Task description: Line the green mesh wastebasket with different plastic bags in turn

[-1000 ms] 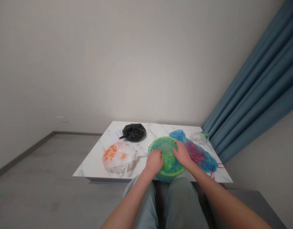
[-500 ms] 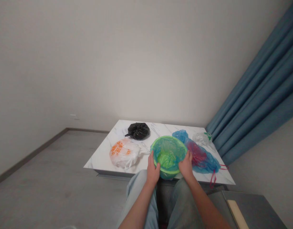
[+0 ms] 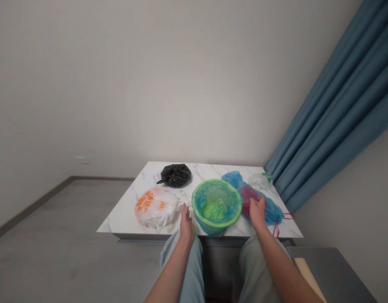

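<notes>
A green plastic basket (image 3: 216, 182) stands upright near the table's front edge, with a blue plastic lining and a green plastic bag (image 3: 213, 209) lying at its bottom. My left hand (image 3: 186, 225) is open just left of the basket, touching nothing I can make out, with a white plastic bag with orange print (image 3: 156, 207) to its left. To the right of the basket, my right hand (image 3: 257, 211) is open and rests against a crumpled blue plastic bag (image 3: 271, 212) with a red bag (image 3: 248, 197) lying on it.
A black knotted plastic bag (image 3: 174, 175) and a clear bag with a green tie (image 3: 261, 181) lie toward the back of the white marble table (image 3: 209, 170). A blue curtain (image 3: 333, 109) hangs at the right. A grey surface (image 3: 326, 269) sits at lower right.
Both hands have come off the basket and moved apart. The left hand has dropped to its lower left, and the right hand has shifted onto the bags. The basket stands on the table.
</notes>
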`<state>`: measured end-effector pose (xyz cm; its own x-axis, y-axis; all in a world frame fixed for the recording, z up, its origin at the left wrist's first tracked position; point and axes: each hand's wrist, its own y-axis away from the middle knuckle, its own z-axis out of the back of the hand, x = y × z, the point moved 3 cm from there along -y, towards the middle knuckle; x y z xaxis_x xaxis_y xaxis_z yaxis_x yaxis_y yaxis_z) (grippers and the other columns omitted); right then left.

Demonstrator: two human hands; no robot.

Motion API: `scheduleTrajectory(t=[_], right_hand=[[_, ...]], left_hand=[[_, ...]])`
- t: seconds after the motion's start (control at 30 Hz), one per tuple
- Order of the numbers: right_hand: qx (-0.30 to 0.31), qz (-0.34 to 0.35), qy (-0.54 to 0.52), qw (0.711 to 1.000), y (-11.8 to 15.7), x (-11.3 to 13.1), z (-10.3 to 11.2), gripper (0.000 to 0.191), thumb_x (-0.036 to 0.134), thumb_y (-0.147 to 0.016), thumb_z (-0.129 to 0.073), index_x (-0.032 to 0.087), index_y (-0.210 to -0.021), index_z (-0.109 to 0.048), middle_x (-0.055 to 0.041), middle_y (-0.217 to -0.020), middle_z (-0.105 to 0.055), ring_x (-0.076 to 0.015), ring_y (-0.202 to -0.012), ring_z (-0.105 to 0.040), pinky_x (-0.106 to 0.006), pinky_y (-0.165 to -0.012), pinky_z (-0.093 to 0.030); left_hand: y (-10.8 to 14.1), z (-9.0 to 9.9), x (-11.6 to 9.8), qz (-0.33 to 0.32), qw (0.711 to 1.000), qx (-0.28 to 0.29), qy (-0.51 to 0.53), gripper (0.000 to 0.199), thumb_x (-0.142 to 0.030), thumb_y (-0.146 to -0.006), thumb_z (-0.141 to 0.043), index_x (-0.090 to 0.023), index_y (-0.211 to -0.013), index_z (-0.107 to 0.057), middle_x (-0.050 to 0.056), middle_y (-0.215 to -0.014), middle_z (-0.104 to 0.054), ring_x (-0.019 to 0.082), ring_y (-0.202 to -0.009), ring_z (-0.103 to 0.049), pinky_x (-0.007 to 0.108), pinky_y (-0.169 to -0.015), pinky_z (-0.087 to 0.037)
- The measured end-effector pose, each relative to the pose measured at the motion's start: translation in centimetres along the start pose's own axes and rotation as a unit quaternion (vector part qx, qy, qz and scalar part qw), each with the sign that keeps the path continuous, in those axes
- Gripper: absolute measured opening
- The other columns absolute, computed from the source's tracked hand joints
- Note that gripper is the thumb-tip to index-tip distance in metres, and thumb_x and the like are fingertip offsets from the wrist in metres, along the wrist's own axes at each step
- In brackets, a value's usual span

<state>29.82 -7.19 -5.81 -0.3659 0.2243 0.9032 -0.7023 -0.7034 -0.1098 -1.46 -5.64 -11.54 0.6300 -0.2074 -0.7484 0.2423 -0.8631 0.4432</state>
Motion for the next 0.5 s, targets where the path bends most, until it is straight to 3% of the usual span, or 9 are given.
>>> scheduleTrajectory(t=[0.1, 0.23, 0.37, 0.5], right_hand=[[-0.047, -0.059, 0.017, 0.997, -3.4, 0.2, 1.9, 0.076, 0.042, -0.079, -0.046, 0.013, -0.147, -0.028, -0.0183, -0.145, -0.043, -0.0313, -0.135, -0.04, -0.045, -0.112, -0.031], [-0.087, -0.058, 0.071, 0.992, -7.1, 0.7, 3.2, 0.077, 0.036, -0.078, -0.049, 0.009, -0.147, -0.028, -0.0238, -0.145, -0.037, -0.036, -0.134, -0.039, -0.047, -0.11, -0.032], [-0.094, -0.064, 0.135, 0.984, -9.5, -0.9, 2.7, 0.08, 0.035, -0.079, -0.051, 0.009, -0.149, -0.023, -0.0259, -0.143, -0.033, -0.0383, -0.131, -0.04, -0.048, -0.108, -0.032], [-0.079, -0.062, 0.158, 0.982, -12.1, -3.3, 0.9, 0.08, 0.035, -0.08, -0.053, 0.011, -0.149, -0.023, -0.0252, -0.143, -0.034, -0.0398, -0.132, -0.037, -0.051, -0.108, -0.03]], left_hand=[[-0.3, -0.2, -0.6, 0.082, 0.996, -0.006, 0.029, 0.027, -0.038, -0.09, -0.048, -0.025, -0.11, -0.06, 0.005, -0.1, -0.066, 0.017, -0.103, -0.063, 0.032, -0.093, -0.046], [0.1, -0.8, -0.8, 0.125, 0.991, 0.041, 0.032, 0.016, -0.032, -0.085, -0.058, -0.019, -0.092, -0.062, 0.004, -0.079, -0.065, 0.015, -0.069, -0.064, 0.028, -0.071, -0.051], [0.2, -1.0, -0.6, 0.099, 0.993, 0.049, 0.049, 0.015, -0.028, -0.081, -0.065, -0.018, -0.092, -0.062, 0.002, -0.082, -0.068, 0.012, -0.067, -0.064, 0.023, -0.065, -0.05], [-0.5, -0.4, -0.5, 0.047, 0.994, 0.046, 0.09, 0.033, -0.02, -0.072, -0.074, -0.019, -0.102, -0.061, 0.0, -0.082, -0.07, 0.011, -0.067, -0.065, 0.02, -0.061, -0.05]])
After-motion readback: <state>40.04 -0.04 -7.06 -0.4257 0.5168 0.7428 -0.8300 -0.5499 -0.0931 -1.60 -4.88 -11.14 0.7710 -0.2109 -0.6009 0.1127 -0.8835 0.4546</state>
